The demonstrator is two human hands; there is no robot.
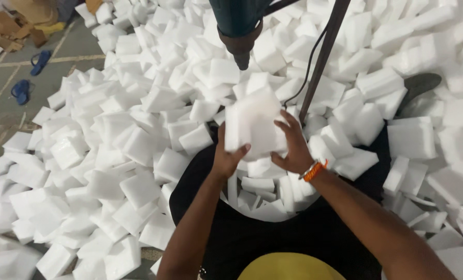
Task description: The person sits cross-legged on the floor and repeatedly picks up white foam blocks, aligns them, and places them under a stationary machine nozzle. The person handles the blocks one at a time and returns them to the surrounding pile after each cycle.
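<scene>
Foam block held two-handed under the drill tip.

We hold a white foam block up in front of us, the left hand under its lower left corner with fingers curled shut on the edge, the right hand closed on its right side, an orange band at that wrist. The drill hangs nose-down just above the block, apart from it; a dark pole and cable run beside it. Loose foam pieces cover the floor all round; two blue sandals lie well off to the left. Judgement: to do this well we keep the block's face square to the bit, grip at the edges with fingers clear of the bit's line, and press evenly so the soft foam does not tilt or crush.
</scene>
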